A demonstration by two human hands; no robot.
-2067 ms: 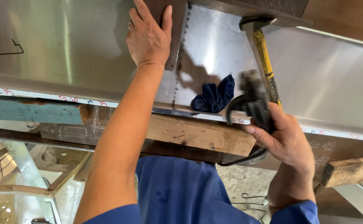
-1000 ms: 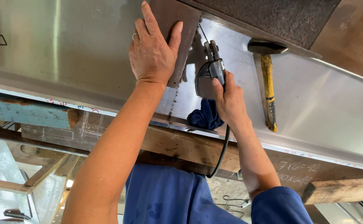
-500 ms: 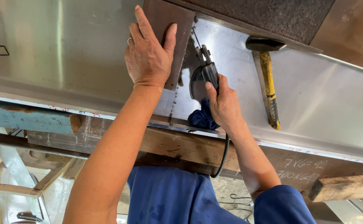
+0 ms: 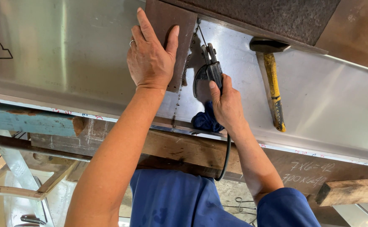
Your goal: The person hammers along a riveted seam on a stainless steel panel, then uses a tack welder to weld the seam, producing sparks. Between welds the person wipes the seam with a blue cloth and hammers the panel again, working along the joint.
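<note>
A person leaned over a shiny sheet of metal [image 4: 66, 63] lying across a rough wooden beam [image 4: 180, 147]. The left hand [image 4: 150, 63] lay flat, fingers spread, pressing a dark rusty plate [image 4: 184, 29] down onto the sheet; its grip was open and held nothing. The right hand [image 4: 228, 105] had its grip closed round the handle of a black corded power tool [image 4: 209, 71], whose nose pointed along the plate's right edge, just beside a row of small punched marks [image 4: 180, 92] running down the sheet. A blue rag [image 4: 205, 120] sat under the right wrist, touching the tool's rear. A hammer with a yellow handle [image 4: 272, 88] lay on the sheet to the right, apart from both hands.

The likely risks: the left thumb rested near the plate's edge, close to the tool's nose, so a slip sideways could catch it. The rag and the black cable [image 4: 226, 155] hung close to the tool and might snag. If the flat hand eased off, the plate could shift and throw the line off. The sheet's near edge looked thin and possibly sharp against the forearms.

Room was tight between plate and hammer; open sheet stretched to the left, and a second dark plate [image 4: 255, 17] bounded the far side.
</note>
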